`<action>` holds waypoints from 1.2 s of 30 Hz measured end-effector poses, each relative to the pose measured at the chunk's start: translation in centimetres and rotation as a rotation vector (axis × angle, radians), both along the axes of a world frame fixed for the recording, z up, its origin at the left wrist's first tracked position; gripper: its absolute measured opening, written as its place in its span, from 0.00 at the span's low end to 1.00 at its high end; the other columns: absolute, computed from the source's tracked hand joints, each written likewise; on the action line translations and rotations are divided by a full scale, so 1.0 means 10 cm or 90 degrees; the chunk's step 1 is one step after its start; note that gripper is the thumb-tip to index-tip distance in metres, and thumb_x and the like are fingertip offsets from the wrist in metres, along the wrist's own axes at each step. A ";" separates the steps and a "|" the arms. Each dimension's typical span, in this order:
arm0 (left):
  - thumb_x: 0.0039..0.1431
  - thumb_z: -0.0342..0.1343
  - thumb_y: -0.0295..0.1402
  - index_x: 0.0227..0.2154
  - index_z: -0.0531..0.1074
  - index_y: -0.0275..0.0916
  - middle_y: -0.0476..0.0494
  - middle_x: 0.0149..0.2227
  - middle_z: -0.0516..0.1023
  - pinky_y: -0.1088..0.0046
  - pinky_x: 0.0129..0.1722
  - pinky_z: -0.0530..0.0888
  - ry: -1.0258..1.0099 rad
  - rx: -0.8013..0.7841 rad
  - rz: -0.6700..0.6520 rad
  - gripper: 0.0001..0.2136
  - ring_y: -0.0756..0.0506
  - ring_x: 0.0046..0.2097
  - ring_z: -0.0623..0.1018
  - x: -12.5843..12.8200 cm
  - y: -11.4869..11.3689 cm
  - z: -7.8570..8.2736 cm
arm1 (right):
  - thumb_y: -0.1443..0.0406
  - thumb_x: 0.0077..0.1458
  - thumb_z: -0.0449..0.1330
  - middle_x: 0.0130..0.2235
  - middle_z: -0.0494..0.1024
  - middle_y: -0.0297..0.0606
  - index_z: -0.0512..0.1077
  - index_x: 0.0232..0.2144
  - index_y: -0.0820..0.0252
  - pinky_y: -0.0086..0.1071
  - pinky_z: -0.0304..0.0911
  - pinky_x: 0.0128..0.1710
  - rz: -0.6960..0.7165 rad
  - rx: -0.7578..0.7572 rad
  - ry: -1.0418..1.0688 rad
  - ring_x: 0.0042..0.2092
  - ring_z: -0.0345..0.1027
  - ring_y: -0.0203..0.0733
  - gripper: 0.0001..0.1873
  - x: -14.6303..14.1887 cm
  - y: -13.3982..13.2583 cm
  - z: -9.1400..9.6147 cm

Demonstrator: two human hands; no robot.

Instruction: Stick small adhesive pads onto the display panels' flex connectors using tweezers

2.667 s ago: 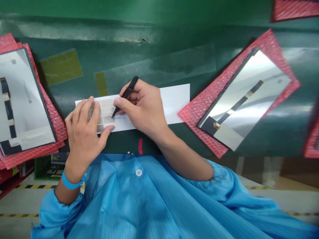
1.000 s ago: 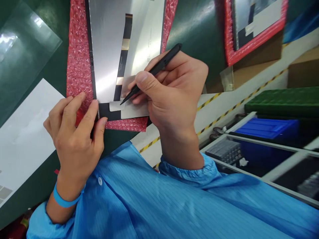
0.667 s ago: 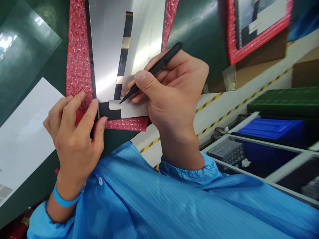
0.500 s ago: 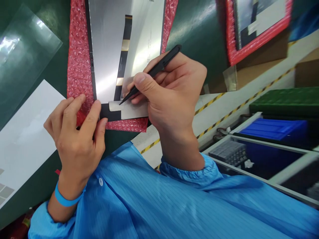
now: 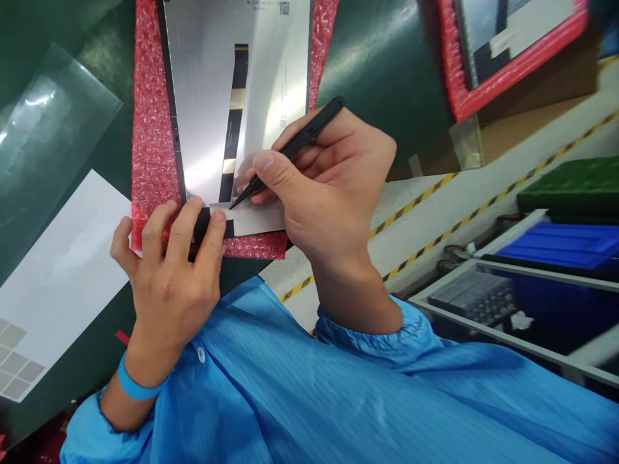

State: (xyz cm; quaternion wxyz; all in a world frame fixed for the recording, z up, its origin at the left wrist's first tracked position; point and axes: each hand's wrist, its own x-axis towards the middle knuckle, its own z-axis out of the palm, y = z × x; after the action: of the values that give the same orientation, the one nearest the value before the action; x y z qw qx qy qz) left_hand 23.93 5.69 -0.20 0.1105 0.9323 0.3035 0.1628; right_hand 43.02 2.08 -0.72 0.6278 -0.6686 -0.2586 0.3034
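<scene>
Right hand (image 5: pixel 333 187): grip clamped on black tweezers (image 5: pixel 290 145), tips touching a small pale patch (image 5: pixel 218 209) at the panel's near edge. Left hand (image 5: pixel 169 270): grip unclenched, fingertips pressed on the panel's near left corner. Green worktop (image 5: pixel 382 71) carries red bubble wrap (image 5: pixel 147 129); silver panel (image 5: pixel 203 96) lies flat on it, black-and-gold ribbon (image 5: pixel 235 116) down its middle.

A single camera worn on the person's head looks forward and steeply down over the blue striped smock (image 5: pixel 290 399) onto the dark green work surface (image 5: pixel 382 71). It sits close, so the left hand (image 5: pixel 169 283) and right hand (image 5: pixel 329 187) fill the middle. The view is tilted: the yellow-and-black striped floor line (image 5: pixel 411 205) runs aslant at the right.
</scene>
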 end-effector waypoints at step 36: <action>0.74 0.55 0.34 0.66 0.74 0.36 0.29 0.67 0.77 0.44 0.77 0.44 -0.032 -0.022 0.089 0.21 0.32 0.70 0.74 -0.06 -0.22 -0.05 | 0.70 0.59 0.75 0.26 0.80 0.29 0.72 0.30 0.52 0.31 0.72 0.23 0.214 0.003 0.040 0.26 0.76 0.40 0.15 0.16 0.32 0.10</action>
State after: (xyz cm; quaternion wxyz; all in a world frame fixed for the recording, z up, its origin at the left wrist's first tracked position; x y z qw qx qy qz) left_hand 23.33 3.49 -0.74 0.1221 0.9024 0.3679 0.1882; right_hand 44.61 5.29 0.30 0.5774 -0.6045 -0.3478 0.4245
